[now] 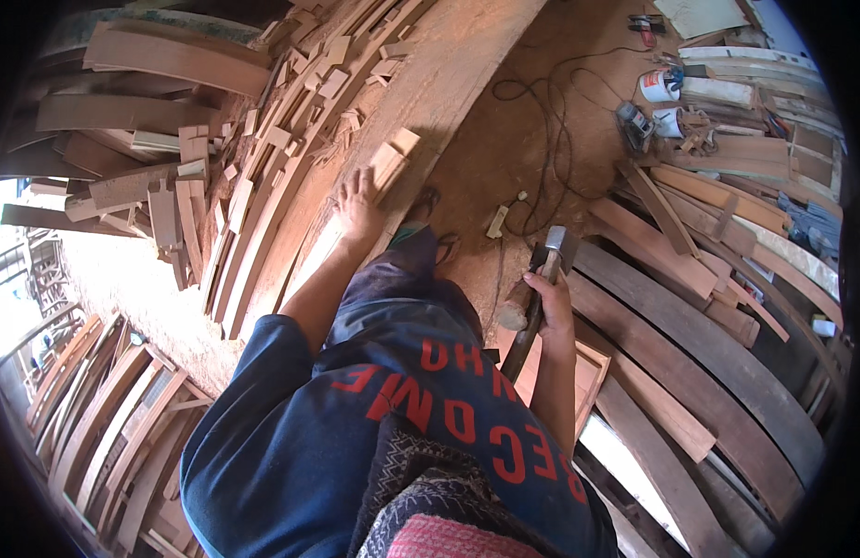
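Note:
My left hand (358,205) lies on the workbench (449,93) with its fingers spread. It rests against a pair of short, pale wooden blocks (390,165), which sit just beyond its right side. My right hand (555,302) is closed round a hammer (559,242) held low at my right side, its metal head up and its handle slanting down toward my body. Beside the hammer's handle, a thick, round-ended wooden piece (515,309) also shows at the same hand; whether I grip it too is unclear.
Offcuts (334,82) and long strips cover the bench's left part. Curved planks (690,372) are stacked at right. A black cable (551,121) loops over the dusty floor near a power tool (635,126) and white buckets (660,86). More boards (123,112) lie at far left.

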`<state>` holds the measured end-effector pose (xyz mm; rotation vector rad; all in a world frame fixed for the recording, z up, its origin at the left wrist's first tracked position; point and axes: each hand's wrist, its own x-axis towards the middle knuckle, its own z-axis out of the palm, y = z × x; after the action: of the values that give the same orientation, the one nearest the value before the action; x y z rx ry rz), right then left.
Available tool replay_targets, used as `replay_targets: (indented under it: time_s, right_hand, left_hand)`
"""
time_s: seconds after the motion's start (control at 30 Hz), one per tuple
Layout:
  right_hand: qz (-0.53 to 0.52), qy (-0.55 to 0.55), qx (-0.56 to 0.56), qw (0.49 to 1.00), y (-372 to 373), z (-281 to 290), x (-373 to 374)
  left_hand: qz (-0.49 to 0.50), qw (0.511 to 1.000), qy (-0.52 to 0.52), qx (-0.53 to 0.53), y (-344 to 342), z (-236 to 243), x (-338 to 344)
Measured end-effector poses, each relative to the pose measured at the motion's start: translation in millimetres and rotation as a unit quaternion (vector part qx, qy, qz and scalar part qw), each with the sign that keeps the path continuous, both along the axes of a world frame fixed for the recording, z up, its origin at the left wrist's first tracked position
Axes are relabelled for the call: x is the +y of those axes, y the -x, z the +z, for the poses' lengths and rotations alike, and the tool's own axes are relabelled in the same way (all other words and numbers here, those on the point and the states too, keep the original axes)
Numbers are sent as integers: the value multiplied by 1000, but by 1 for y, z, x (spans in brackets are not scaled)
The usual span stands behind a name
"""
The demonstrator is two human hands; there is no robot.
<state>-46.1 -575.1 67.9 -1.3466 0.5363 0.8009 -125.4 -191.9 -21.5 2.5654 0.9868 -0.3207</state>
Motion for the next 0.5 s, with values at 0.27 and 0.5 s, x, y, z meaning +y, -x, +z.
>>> replay_targets:
  time_s: [0.27, 0.5]
  right_hand:
    - [58, 12, -56, 997, 2, 7, -9]
    - [86, -88, -47, 991, -8, 65, 21]
  left_hand:
    - [9, 998, 51, 43, 26, -17, 20]
    - [-31, 997, 56, 45, 78, -20, 27]
